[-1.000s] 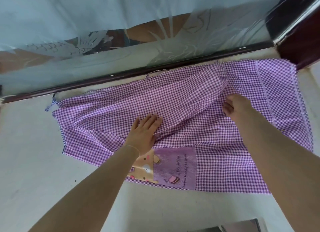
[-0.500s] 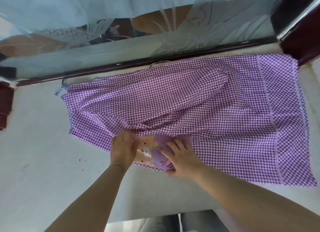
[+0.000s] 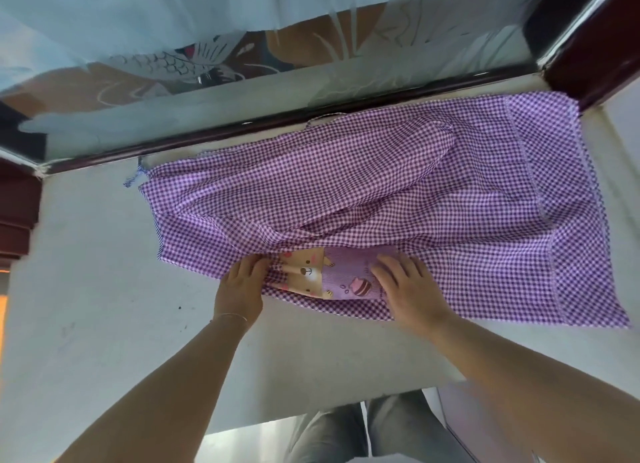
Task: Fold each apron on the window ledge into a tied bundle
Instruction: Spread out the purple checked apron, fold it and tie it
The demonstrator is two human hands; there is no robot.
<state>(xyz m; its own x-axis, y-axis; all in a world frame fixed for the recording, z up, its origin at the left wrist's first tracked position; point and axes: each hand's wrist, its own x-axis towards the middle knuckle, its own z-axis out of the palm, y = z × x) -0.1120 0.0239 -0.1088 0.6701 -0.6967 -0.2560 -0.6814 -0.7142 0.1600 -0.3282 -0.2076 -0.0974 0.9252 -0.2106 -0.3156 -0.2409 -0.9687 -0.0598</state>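
A purple gingham apron (image 3: 398, 192) lies spread and rumpled across the white window ledge (image 3: 86, 289), its far edge against the window frame. A printed pocket with a bear picture (image 3: 308, 274) shows at the apron's near edge. My left hand (image 3: 242, 282) rests on the near edge just left of the pocket, fingers tucked at the cloth. My right hand (image 3: 401, 282) lies flat on the pocket's right part, fingers spread. A thin strap end (image 3: 133, 178) sticks out at the apron's far left corner.
The dark window frame rail (image 3: 277, 123) and frosted glass (image 3: 242, 29) run along the back. Dark wood posts stand at the far right (image 3: 588, 47) and left (image 3: 17, 213). The ledge's front edge (image 3: 311, 407) is near my legs.
Both hands came from the middle of the apron down to its near edge by the pocket. The cloth there is now bunched up over the pocket's top.
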